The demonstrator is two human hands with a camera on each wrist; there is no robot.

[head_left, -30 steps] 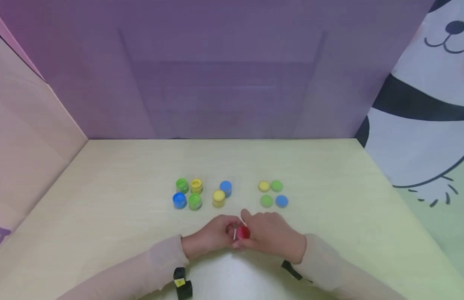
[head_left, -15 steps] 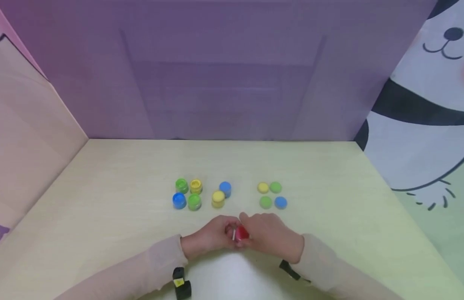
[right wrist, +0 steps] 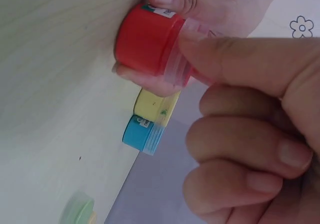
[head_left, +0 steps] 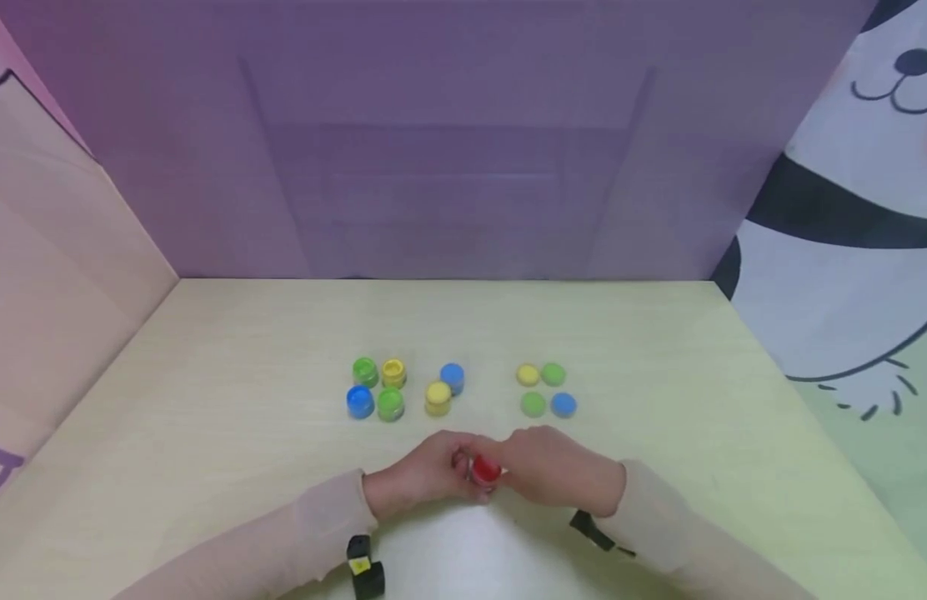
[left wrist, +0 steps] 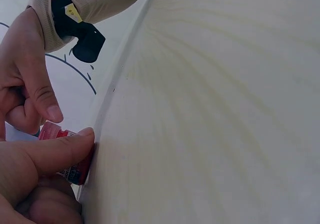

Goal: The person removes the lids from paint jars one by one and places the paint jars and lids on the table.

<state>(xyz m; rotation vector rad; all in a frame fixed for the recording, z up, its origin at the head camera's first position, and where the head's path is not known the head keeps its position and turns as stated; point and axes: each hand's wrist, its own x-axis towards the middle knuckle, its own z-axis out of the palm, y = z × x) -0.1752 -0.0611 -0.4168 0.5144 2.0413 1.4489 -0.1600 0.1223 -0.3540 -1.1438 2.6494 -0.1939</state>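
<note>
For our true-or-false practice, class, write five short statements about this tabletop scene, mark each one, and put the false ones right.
1. The left hand grips a red jar. True.
2. Only three jars stand in the leftmost cluster. False: four stand there, two green jars, a yellow jar and a blue jar.
3. The discs on the right include a yellow disc and a blue disc. True.
4. The blue disc lies farther from the person than the yellow disc. False: it lies nearer.
5. A cartoon animal shows at the right of the head view. True.

No readable text: blurred labels (right wrist: 162, 11) on red jar (right wrist: 142, 44) and blue jar (right wrist: 136, 136).
</note>
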